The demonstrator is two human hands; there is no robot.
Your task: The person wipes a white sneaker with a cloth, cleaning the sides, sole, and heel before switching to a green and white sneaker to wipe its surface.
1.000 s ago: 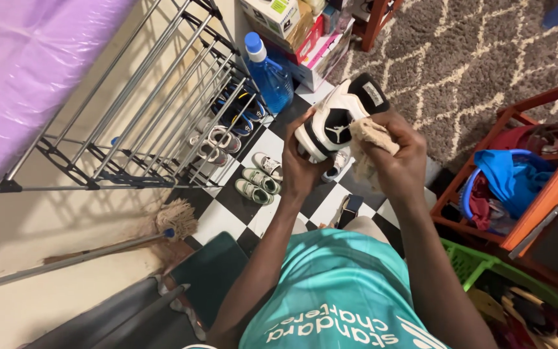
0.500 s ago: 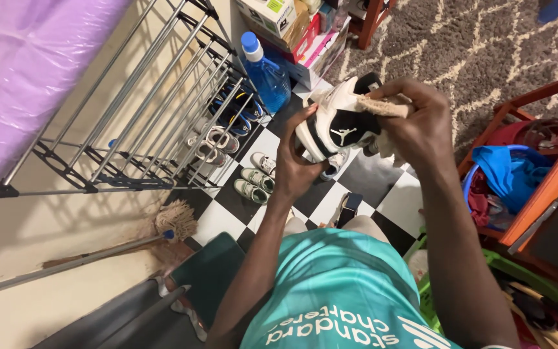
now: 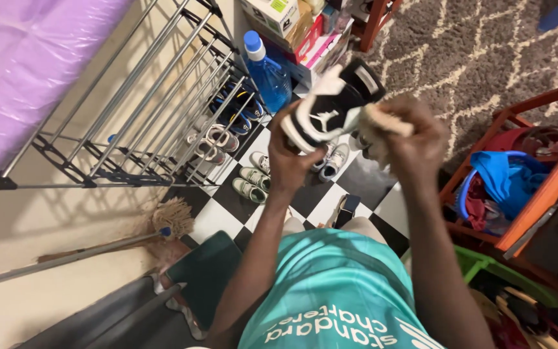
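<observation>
Above the checkered floor (image 3: pixel 369 178), in front of the chest, a white and black shoe (image 3: pixel 323 106) held up in the air, between both hands. From the left side: left hand (image 3: pixel 287 158) closed around the lower end of the shoe, thumb on the side, fingers under the sole. On the right, right hand (image 3: pixel 414 139) closed on a beige cloth (image 3: pixel 382 123), pressed against the side of the shoe; picture blurred here, so exact contact hard to tell.

Probably light, easy for one hand. Sole stiff, upper part softer and padded, likely to bend a little under pressure. Not fragile. Smooth sides maybe slippery if wet, so better to take hold at the sole and heel, as now, or with fingers inside the opening. Cloth soft and limp, easy to bunch in the palm.

Appearance of the shoe: high top, white body, black panels on the side and around the collar, a small white figure on the black part, pale sole.

Around, left to right: purple sheet (image 3: pixel 27 71), metal rack (image 3: pixel 143 110) with small shoes under it, mop (image 3: pixel 169 220) on the floor, blue bottle (image 3: pixel 267 74), more small shoes (image 3: pixel 253 181) on the tiles, grey patterned rug (image 3: pixel 479 45), orange crate (image 3: pixel 537 194) with blue fabric.
</observation>
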